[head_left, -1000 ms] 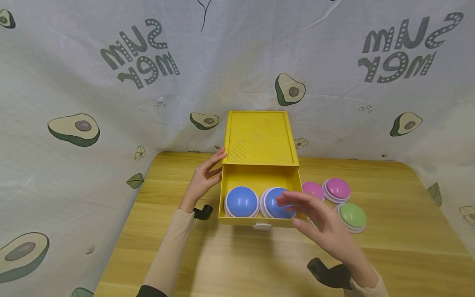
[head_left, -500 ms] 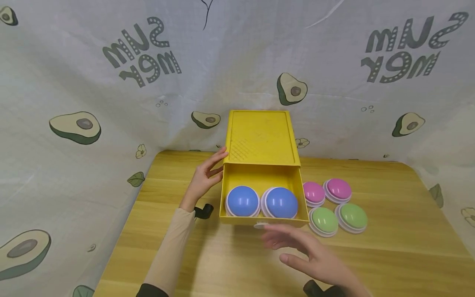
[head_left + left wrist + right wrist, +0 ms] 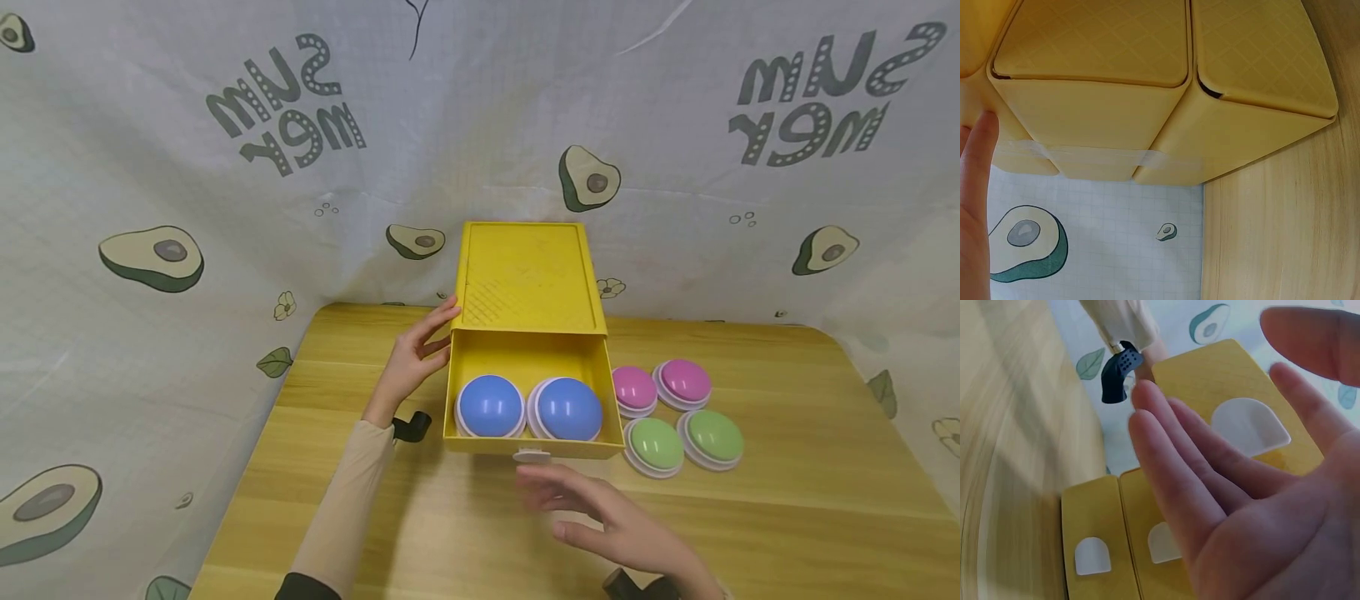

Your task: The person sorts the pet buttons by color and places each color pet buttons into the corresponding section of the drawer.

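A yellow drawer cabinet (image 3: 532, 271) stands on the table with its top drawer (image 3: 528, 354) pulled out. Inside that drawer, side by side near the front, sit two blue domed buttons with white bases: a left blue button (image 3: 491, 406) and a right blue button (image 3: 570, 408). My left hand (image 3: 408, 358) rests its fingertips against the cabinet's left side. Just in front of the drawer, close to its white pull tab (image 3: 532, 457), my right hand (image 3: 611, 521) hovers with fingers extended and thumb apart, holding nothing. The right wrist view shows the tab (image 3: 1250, 425) beyond these fingers.
To the drawer's right, two pink buttons (image 3: 685, 381) and two green buttons (image 3: 715, 437) lie on the wooden table (image 3: 810, 550). Lower drawers (image 3: 1094, 506) with white tabs stay closed. An avocado-printed cloth (image 3: 480, 125) hangs behind the cabinet.
My right hand has moved down and left, from over the right blue button to in front of the drawer's pull tab. My left hand stays at the cabinet's side.
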The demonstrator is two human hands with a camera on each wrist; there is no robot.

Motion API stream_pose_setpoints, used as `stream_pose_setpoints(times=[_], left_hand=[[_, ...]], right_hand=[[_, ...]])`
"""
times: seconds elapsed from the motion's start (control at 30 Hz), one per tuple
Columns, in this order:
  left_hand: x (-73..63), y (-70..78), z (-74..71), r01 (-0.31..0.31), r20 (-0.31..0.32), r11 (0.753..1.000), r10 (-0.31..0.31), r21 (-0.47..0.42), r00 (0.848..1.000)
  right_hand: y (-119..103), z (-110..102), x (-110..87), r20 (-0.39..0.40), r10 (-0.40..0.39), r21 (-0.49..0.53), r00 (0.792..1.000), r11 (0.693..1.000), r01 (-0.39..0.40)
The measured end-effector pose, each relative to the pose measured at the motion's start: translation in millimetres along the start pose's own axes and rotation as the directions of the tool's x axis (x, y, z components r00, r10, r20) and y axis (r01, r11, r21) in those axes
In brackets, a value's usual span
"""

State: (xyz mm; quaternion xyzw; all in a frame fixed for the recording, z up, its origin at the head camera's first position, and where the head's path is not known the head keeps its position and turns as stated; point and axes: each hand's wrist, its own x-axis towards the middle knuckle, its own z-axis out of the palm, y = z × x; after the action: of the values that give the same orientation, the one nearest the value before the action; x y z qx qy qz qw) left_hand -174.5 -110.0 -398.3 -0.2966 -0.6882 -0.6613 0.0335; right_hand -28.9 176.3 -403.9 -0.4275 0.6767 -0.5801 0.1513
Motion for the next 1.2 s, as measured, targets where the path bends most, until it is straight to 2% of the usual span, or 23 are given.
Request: stream_pose_setpoints(times=[0.2, 0.33, 0.57, 0.67, 0.8, 0.9, 1.2], left_hand=[[-0.4, 0.2, -0.2, -0.002, 0.000, 1.000, 0.002, 0.002, 1.000], [-0.2, -0.9, 0.2, 0.005, 0.002, 1.000, -0.005, -0.001, 1.000], [-0.6, -31.0, -5.2, -0.031, 0.002, 1.000, 0.031, 0.001, 1.000], [-0.4, -27.6, -4.9, -0.007, -0.002, 1.000, 0.007, -0.001, 1.000], [-0.6, -12.3, -3.0, -0.001, 0.000, 1.000, 0.001, 0.005, 1.000], [-0.6, -2.6, -1.5, -0.002, 0.005, 1.000, 0.002, 0.012, 1.000], [0.0, -0.8, -1.2, 0.009, 0.008, 1.000, -0.009, -0.004, 1.000]], right_hand=[[0.0, 1.2, 1.7, -0.059, 0.043, 0.027, 0.997, 0.999, -0.041], [2.5, 1.0, 3.1, -0.086, 0.026, 0.032, 0.996, 0.999, -0.023], [5.1, 2.2, 4.0, -0.124, 0.008, 0.074, 0.992, 0.997, 0.001], [3.6, 2.7, 4.7, -0.145, 0.025, 0.106, 0.989, 0.994, -0.010], [3.6, 1.0, 6.9, -0.176, 0.022, 0.123, 0.984, 0.992, 0.000], [5.8, -1.5, 9.5, -0.191, -0.013, 0.116, 0.982, 0.993, 0.036], [11.0, -9.8, 18.8, -0.208, -0.032, 0.142, 0.978, 0.988, 0.062]])
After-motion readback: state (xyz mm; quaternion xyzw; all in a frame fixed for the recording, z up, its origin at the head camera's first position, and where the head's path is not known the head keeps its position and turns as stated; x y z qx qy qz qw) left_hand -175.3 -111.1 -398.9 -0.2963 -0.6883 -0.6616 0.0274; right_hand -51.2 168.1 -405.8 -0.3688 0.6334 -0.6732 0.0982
